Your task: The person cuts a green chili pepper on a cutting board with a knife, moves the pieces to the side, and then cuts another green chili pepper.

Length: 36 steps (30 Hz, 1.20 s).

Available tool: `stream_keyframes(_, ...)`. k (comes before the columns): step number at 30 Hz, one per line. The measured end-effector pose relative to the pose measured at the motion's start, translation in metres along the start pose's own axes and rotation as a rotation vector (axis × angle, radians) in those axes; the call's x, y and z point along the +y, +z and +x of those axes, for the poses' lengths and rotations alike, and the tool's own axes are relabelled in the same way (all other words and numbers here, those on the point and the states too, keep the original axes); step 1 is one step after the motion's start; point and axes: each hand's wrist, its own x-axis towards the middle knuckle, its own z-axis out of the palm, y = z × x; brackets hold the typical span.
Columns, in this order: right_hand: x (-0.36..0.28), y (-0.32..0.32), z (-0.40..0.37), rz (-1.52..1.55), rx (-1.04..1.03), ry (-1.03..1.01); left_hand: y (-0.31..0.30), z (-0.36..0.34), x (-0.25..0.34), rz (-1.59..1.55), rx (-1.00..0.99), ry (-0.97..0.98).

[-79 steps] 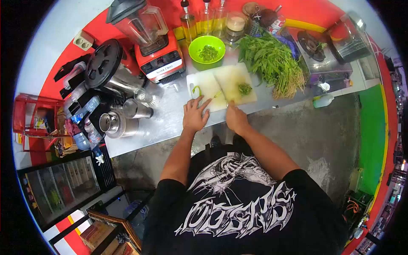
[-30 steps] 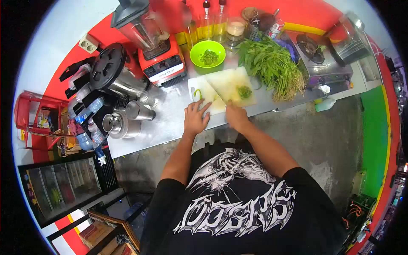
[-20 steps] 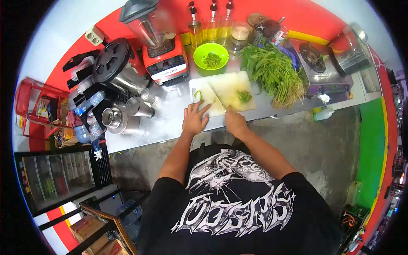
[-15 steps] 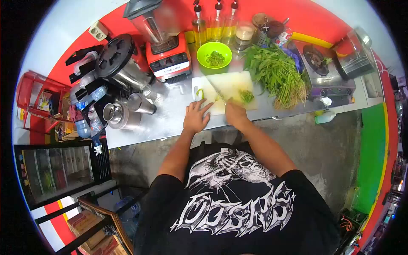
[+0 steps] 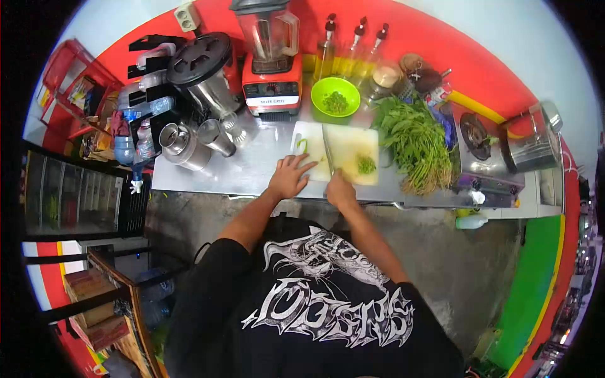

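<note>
On the white cutting board, a knife points away from me, its handle in my right hand. My left hand lies with fingers spread at the board's lower left corner, holding nothing. Near its fingertips is a small curved green piece, by the board's handle slot. To the right of the blade sits a small heap of chopped greens. Behind the board stands a lime-green bowl with more chopped greens inside.
A large bunch of leafy greens with roots lies right of the board, beside a gas stove. Left stand a red blender, a metal cup and a metal canister. Pump bottles line the wall.
The camera view has turned and shifted. The knife now lies more nearly straight away from me, with the right hand slightly nearer the board's front edge. The left hand stays spread at the corner.
</note>
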Motion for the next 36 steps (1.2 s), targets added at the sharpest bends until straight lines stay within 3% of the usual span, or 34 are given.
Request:
stream_keyframes(4, 0.013, 0.003, -0.009, 0.068, -0.051, 0.139, 0.004, -0.001, 0.005, 0.024, -0.042, -0.036)
stream_keyframes(6, 0.022, 0.004, -0.015, 0.14, 0.021, 0.158, 0.003, 0.001, 0.01, 0.095, -0.031, -0.037)
stream_keyframes(15, 0.054, -0.02, -0.026, 0.225, 0.009, 0.276, 0.02, 0.024, 0.042, -0.033, -0.103, 0.147)
stream_keyframes(20, 0.055, -0.018, -0.032, 0.207, 0.105, 0.016, 0.015, 0.015, 0.033, -0.045, -0.15, 0.184)
stream_keyframes(23, 0.062, -0.005, -0.023, 0.084, 0.057, -0.132, 0.009, 0.006, 0.026, -0.017, -0.175, 0.228)
stream_keyframes(36, 0.053, -0.009, -0.048, 0.013, -0.057, 0.05, 0.008, -0.012, 0.014, -0.03, -0.158, 0.17)
